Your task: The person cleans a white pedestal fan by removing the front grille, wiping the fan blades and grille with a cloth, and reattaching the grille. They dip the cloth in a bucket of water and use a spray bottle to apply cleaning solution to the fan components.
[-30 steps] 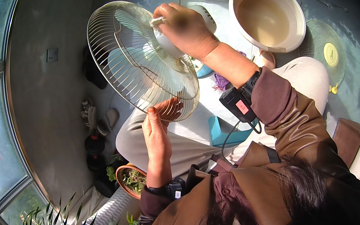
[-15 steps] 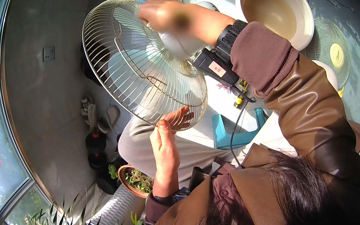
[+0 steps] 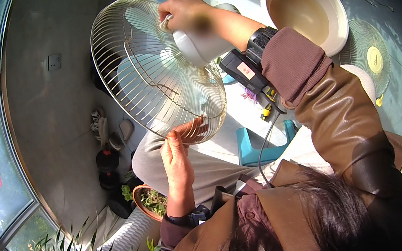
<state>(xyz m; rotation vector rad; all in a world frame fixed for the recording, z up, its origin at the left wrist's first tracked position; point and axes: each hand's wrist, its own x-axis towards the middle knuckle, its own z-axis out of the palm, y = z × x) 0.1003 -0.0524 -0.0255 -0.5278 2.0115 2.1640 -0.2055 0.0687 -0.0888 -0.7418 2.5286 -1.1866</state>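
A tilted electric fan with a round metal-wire guard (image 3: pixel 143 84), translucent pale-blue blades (image 3: pixel 132 74) and a glossy white motor housing (image 3: pixel 200 46) is in front of the person, above the bent legs. The left hand (image 3: pixel 178 156) pinches the guard's lower rim, thumb on the near side, fingers (image 3: pixel 194 129) behind the wires. The right hand (image 3: pixel 187 11) reaches over the housing, its fingers curled closely around a small white cloth (image 3: pixel 166 22) by the guard's back; whether the cloth touches the wires, I cannot tell. Beyond, a cream plastic basin (image 3: pixel 338 25) of murky water stands beside a round green fan guard (image 3: pixel 370 41) with a yellow centre. A teal plastic U-shaped piece (image 3: pixel 265 155) is between the legs.
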